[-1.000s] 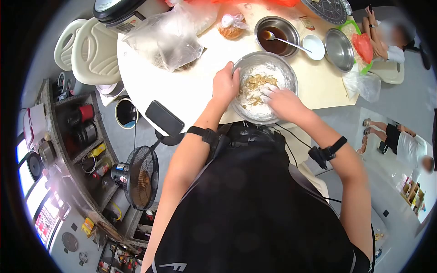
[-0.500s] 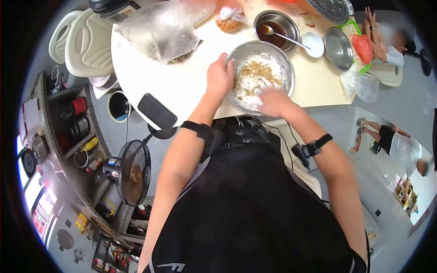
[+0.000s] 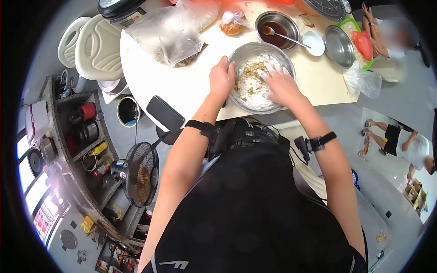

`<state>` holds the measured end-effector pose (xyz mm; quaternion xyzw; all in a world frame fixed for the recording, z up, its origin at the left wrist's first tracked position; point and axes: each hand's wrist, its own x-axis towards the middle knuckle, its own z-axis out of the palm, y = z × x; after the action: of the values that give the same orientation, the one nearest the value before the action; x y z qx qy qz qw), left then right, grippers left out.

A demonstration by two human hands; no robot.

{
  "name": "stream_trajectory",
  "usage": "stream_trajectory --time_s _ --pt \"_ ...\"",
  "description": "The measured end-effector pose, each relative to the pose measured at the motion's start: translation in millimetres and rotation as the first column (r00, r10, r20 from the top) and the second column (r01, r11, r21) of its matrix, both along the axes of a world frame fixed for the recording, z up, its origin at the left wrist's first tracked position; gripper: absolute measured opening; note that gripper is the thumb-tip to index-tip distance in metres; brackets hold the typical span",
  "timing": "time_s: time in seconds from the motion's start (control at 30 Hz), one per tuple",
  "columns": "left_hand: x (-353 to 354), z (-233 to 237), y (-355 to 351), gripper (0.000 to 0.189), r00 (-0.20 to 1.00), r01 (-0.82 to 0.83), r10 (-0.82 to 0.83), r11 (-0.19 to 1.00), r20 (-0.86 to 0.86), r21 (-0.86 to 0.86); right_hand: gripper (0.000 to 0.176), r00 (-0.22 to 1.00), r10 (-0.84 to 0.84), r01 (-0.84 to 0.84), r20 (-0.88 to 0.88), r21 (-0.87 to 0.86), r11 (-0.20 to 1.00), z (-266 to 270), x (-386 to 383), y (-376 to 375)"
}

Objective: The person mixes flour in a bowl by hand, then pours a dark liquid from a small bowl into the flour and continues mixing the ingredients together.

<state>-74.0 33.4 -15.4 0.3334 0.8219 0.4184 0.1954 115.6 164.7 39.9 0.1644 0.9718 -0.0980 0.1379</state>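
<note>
1. At the near edge of the pale round table (image 3: 182, 86), a steel mixing bowl (image 3: 261, 107) stands just in front of the person; it holds white flour (image 3: 255, 93) with a brown crumbly mass (image 3: 252, 70) lying on top near the middle.
2. The left hand (image 3: 221, 81) is clamped on the bowl's left rim, fingers curled over the edge; the forearm runs back toward the body.
3. The right hand (image 3: 282, 86) is inside the bowl on its right side, back of the hand upward, fingertips sunk into the flour; whether the fingers are closed on any of it cannot be told.
4. A black strap sits on each forearm, one on the left (image 3: 202, 128) and one on the right (image 3: 321, 142).
5. Beyond the mixing bowl stands a smaller steel bowl (image 3: 293, 25) of dark liquid; a spoon (image 3: 284, 38) rests in it with the handle leaning over the right rim; a small white dish (image 3: 314, 43) is just beside that handle; an empty steel pan (image 3: 339, 45) lies further right.
6. To the far left of the mixing bowl lies a large clear plastic bag (image 3: 168, 36); a small tied bag (image 3: 231, 25) with brownish contents sits between it and the bowl of dark liquid.
7. A black phone (image 3: 165, 113) lies at the table's left edge, partly overhanging, near the left forearm.
8. Another person (image 3: 391, 41) sits at the far right of the table; a red bag (image 3: 363, 45) on a green tray lies next to that person.
9. On the floor to the left stands a fan (image 3: 141, 173); white chairs (image 3: 95, 48) are pushed against the table's far left side.
</note>
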Motion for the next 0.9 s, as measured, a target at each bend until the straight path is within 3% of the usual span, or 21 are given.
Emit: stream_trajectory --time_s 0.1,0.23,0.47,0.63,0.67,0.83,0.9 --pt "-1 4 0 0.027 0.997 0.021 -0.017 0.998 0.072 -0.057 0.074 0.998 0.010 -0.013 0.058 0.052 0.999 -8 -11 10" --pt "4 4 -1 0.021 1.000 0.012 -0.011 0.999 0.023 -0.050 0.073 0.987 -0.028 0.024 0.161 0.024 0.999 -7 -39 9" --pt "-1 7 6 0.020 0.999 0.023 -0.020 0.993 0.027 -0.114 0.062 0.993 -0.015 0.021 0.117 -0.048 0.999 -21 -47 22" --pt "-4 5 5 0.021 0.999 0.043 -0.045 0.990 -0.013 -0.133 0.061 0.980 -0.193 0.185 -0.054 -0.124 0.975 1 -46 17" --pt "-3 4 4 0.021 0.999 0.035 -0.036 0.991 -0.007 -0.129 0.062 0.972 -0.172 0.162 -0.162 -0.072 0.984 -4 -40 14" --pt "-2 1 6 0.022 0.999 0.013 -0.009 0.994 0.039 -0.106 0.057 0.991 -0.012 0.024 -0.136 0.093 0.995 0 -8 -24" --pt "-4 -1 4 0.022 0.999 0.004 0.001 0.995 0.050 -0.097 0.040 0.987 0.044 -0.041 -0.151 0.027 0.999 8 12 -37"
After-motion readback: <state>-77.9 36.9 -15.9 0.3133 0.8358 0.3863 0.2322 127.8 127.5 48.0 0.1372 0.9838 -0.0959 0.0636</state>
